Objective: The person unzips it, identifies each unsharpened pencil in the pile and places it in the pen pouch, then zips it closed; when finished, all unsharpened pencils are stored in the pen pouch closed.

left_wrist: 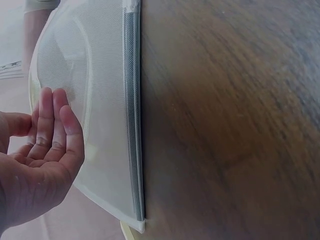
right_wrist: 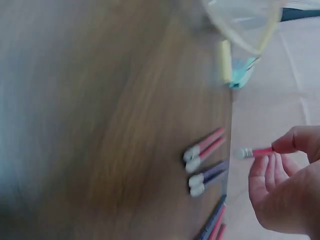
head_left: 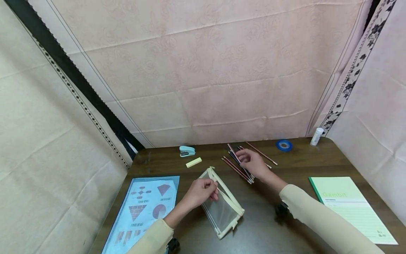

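My left hand (head_left: 203,192) pinches the cream rim of a see-through mesh zip pouch (head_left: 222,215), which stands tilted on the table. Its fingers and thumb meet at the rim in the left wrist view, with the mesh (left_wrist: 107,100) behind them. Over the loose pencils, my right hand (head_left: 252,163) holds a red pencil (right_wrist: 262,151) with a white eraser end between thumb and fingers. Below it lie several red pencils (head_left: 235,168) and dark ones; the right wrist view shows a purple pair (right_wrist: 209,178) side by side.
A light-blue stapler (head_left: 187,151) and a pale yellow strip (head_left: 194,162) lie behind the pouch. Blue tape (head_left: 283,145) and a white glue stick (head_left: 316,137) stand at the back right. A blue printed folder (head_left: 149,201) lies left, a green notepad (head_left: 352,208) right.
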Action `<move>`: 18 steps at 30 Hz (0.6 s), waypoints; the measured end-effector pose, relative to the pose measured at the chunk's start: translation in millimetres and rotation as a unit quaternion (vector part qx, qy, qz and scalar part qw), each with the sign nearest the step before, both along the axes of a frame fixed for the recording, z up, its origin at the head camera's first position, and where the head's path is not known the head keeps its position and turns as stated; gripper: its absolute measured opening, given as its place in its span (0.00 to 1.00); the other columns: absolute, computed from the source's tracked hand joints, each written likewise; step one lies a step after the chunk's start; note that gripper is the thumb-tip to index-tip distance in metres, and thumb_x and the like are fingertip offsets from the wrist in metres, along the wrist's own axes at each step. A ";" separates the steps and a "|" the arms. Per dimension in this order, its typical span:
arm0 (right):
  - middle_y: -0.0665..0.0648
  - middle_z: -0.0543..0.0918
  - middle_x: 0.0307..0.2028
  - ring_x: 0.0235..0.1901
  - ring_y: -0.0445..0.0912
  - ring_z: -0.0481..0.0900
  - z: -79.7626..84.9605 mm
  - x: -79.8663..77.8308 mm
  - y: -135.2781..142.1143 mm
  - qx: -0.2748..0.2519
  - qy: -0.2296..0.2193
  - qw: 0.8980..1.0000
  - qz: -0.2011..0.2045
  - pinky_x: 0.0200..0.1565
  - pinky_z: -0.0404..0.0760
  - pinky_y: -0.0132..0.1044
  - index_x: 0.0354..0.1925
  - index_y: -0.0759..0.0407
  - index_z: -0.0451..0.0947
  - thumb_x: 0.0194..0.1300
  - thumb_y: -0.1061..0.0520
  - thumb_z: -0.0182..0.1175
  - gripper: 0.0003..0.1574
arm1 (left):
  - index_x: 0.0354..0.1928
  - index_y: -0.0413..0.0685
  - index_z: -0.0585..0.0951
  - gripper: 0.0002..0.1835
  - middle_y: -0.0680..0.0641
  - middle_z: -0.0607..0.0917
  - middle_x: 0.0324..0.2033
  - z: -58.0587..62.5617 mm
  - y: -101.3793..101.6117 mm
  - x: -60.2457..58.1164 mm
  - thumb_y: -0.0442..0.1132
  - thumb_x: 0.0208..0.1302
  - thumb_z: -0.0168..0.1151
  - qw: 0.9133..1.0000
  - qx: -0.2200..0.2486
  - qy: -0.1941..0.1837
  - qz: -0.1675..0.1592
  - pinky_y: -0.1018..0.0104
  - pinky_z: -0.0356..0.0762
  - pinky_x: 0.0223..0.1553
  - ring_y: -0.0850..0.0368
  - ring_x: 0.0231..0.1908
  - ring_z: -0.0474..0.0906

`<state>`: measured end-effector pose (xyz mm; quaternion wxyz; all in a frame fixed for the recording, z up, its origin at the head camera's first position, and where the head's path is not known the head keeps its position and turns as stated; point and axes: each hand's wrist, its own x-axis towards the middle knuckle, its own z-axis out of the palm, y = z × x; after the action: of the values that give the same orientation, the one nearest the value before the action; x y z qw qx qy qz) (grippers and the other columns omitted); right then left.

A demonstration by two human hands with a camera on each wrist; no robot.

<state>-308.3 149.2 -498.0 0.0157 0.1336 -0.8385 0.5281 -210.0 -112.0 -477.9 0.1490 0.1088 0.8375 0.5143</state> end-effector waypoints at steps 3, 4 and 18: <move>0.68 0.80 0.48 0.40 0.48 0.78 0.9 7.0 -1.5 -0.044 -0.048 0.998 0.016 0.40 0.78 0.34 0.56 0.57 0.75 0.61 0.68 0.59 0.24 | 0.30 0.50 0.82 0.14 0.51 0.87 0.26 -0.2 0.4 0.3 0.47 0.71 0.54 1.000 -0.005 0.001 -0.003 0.57 0.85 0.36 0.58 0.28 0.85; 0.69 0.79 0.49 0.41 0.48 0.78 0.9 9.4 -1.9 -0.051 -0.059 0.997 0.018 0.41 0.78 0.34 0.56 0.57 0.75 0.61 0.68 0.58 0.24 | 0.30 0.50 0.82 0.14 0.51 0.87 0.26 -0.4 0.5 0.3 0.47 0.71 0.54 1.000 -0.007 0.001 -0.004 0.58 0.85 0.36 0.58 0.28 0.85; 0.71 0.74 0.55 0.43 0.54 0.80 6.3 49.4 -20.8 -0.179 -0.191 0.963 0.067 0.43 0.82 0.44 0.59 0.55 0.71 0.60 0.69 0.57 0.29 | 0.29 0.50 0.82 0.15 0.51 0.87 0.25 -0.8 1.6 -1.2 0.48 0.71 0.54 1.000 -0.013 0.003 -0.002 0.58 0.85 0.35 0.59 0.27 0.85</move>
<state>-258.9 128.4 -491.7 -0.1569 0.0813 -0.7065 0.6853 -211.1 -110.4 -478.7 0.1492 0.1096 0.8445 0.5026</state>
